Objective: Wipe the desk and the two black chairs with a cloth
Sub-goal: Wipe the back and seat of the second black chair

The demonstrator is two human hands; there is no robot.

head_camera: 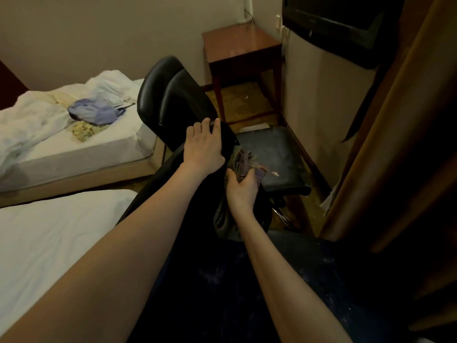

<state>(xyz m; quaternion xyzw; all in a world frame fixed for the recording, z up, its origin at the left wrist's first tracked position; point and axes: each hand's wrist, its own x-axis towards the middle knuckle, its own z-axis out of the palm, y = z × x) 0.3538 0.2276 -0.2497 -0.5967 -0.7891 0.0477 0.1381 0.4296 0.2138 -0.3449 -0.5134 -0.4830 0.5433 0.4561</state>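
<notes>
A black chair [170, 100] stands in the middle of the view, its backrest tilted toward me and its worn, dusty seat [272, 154] to the right. My left hand [204, 149] grips the top edge of the backrest nearest me. My right hand [241, 186] holds a bunched purple-grey cloth [243, 162] against the inner face of that backrest, just above the seat. A second dark chair seat [309, 280] fills the lower right. The wooden desk [239, 45] stands in the far corner.
Two beds with white sheets lie on the left, the far bed [86, 144] carrying a blue bag [95, 111] and crumpled clothes. A dark screen [331, 21] hangs at the upper right above a pale cabinet wall. A brown curtain [400, 144] hangs on the right.
</notes>
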